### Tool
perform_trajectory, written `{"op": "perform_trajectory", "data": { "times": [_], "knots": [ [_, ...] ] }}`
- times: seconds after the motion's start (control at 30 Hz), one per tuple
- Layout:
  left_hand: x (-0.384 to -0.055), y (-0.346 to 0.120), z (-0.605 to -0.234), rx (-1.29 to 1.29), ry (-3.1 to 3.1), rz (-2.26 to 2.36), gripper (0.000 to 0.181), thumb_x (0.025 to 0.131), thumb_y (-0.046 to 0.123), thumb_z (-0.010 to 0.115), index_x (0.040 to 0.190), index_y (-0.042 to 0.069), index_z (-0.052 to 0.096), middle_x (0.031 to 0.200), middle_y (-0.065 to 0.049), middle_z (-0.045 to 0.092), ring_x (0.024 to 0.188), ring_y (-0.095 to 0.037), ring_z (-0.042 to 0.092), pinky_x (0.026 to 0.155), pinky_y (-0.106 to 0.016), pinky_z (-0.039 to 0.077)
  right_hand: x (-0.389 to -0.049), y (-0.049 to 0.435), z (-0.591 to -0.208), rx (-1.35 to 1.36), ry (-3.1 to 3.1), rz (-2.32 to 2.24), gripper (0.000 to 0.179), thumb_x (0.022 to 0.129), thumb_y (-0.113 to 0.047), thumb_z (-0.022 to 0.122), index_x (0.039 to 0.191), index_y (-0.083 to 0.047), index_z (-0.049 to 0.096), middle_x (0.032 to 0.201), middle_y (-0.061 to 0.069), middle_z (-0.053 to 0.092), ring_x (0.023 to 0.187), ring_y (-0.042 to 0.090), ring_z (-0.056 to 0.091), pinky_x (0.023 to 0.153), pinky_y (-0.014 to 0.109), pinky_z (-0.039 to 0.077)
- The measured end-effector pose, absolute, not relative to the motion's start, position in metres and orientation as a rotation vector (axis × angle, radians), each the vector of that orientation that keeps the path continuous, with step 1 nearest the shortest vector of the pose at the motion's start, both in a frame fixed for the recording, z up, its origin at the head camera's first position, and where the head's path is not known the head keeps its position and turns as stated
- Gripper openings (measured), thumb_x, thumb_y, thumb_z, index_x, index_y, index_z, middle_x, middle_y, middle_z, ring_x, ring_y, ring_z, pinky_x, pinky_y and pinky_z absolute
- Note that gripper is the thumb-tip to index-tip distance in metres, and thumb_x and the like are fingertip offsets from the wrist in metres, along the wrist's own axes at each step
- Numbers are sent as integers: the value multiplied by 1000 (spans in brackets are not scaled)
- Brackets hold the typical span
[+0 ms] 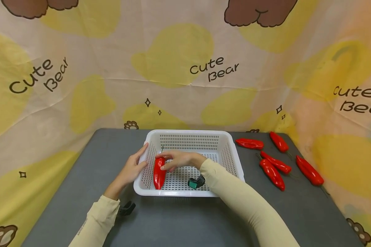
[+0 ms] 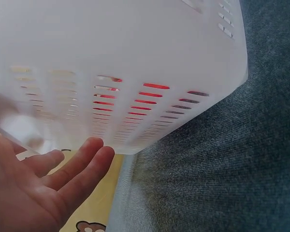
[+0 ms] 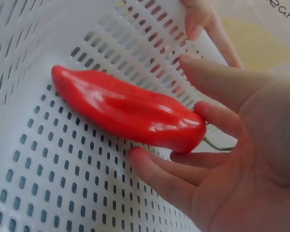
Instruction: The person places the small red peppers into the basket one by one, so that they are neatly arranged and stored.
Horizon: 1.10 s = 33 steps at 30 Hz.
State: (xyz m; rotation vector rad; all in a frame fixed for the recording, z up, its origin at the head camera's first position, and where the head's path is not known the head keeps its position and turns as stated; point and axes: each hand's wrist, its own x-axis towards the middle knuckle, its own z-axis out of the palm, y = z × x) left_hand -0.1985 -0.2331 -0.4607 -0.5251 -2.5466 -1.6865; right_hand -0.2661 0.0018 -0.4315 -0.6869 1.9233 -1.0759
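Note:
A white perforated plastic basket point(image 1: 185, 193) stands on the table. Inside, along its left side, lies a glossy red pepper point(image 1: 159, 175) with a thin green stem. My right hand point(image 1: 177, 160) reaches over it. In the right wrist view, that hand's fingers point(image 3: 159, 171) are loosely spread around the pepper's stem end point(image 3: 183, 128), with the thumb apart from it. My left hand point(image 1: 133, 168) holds the basket's left rim, thumb over the edge and fingers along the outer wall. Through the slots in the left wrist view, red of the pepper point(image 2: 147, 94) shows.
Several more red peppers point(image 1: 272, 174) lie on the grey table point(image 1: 173, 223) to the right of the basket. A patterned cloth point(image 1: 179, 103) hangs behind the table and along its sides. Dark wrist devices point(image 1: 196, 183) sit at both cuffs.

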Motion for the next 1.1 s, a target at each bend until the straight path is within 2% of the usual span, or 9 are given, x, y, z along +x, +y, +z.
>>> {"op": "perform_trajectory", "data": {
  "times": [0.3, 0.57, 0.77, 0.87, 1.1],
  "knots": [
    [-199, -233, -460, -548, -2534, -1706, 68, 94, -5, 46, 158, -1, 26, 155, -36, 36, 112, -55, 62, 71, -43, 64, -265, 0, -429, -684, 1858, -1052, 70, 94, -24, 68, 157, -22, 38, 154, 7, 45, 130, 22, 50, 107, 47, 53],
    [-198, -232, -458, -548, -2549, -1697, 70, 93, -4, 47, 159, 0, 24, 155, -38, 34, 106, -53, 66, 66, -40, 64, -262, 0, -431, -665, 1832, -1062, 73, 95, -22, 68, 159, -22, 33, 165, 8, 32, 132, 24, 52, 107, 43, 53],
    [-196, -231, -457, -550, -2546, -1707, 70, 93, -5, 47, 159, -1, 24, 154, -38, 34, 107, -53, 65, 67, -40, 65, -261, 1, -432, -674, 1841, -1046, 71, 96, -25, 66, 159, -20, 33, 163, 9, 35, 132, 25, 51, 106, 43, 54],
    [-195, -231, -456, -546, -2548, -1693, 71, 92, -5, 47, 159, -1, 24, 155, -38, 34, 109, -54, 64, 68, -41, 65, -262, 2, -430, -677, 1879, -1045, 70, 96, -26, 65, 158, -18, 35, 161, 13, 36, 129, 28, 55, 104, 44, 55],
    [-197, -230, -456, -542, -2549, -1671, 70, 92, -6, 48, 158, -2, 25, 157, -36, 30, 114, -56, 61, 70, -42, 65, -269, 7, -423, -631, 1942, -1128, 66, 97, -27, 63, 157, -17, 36, 166, 19, 27, 132, 37, 56, 109, 50, 51]
  ]
}}
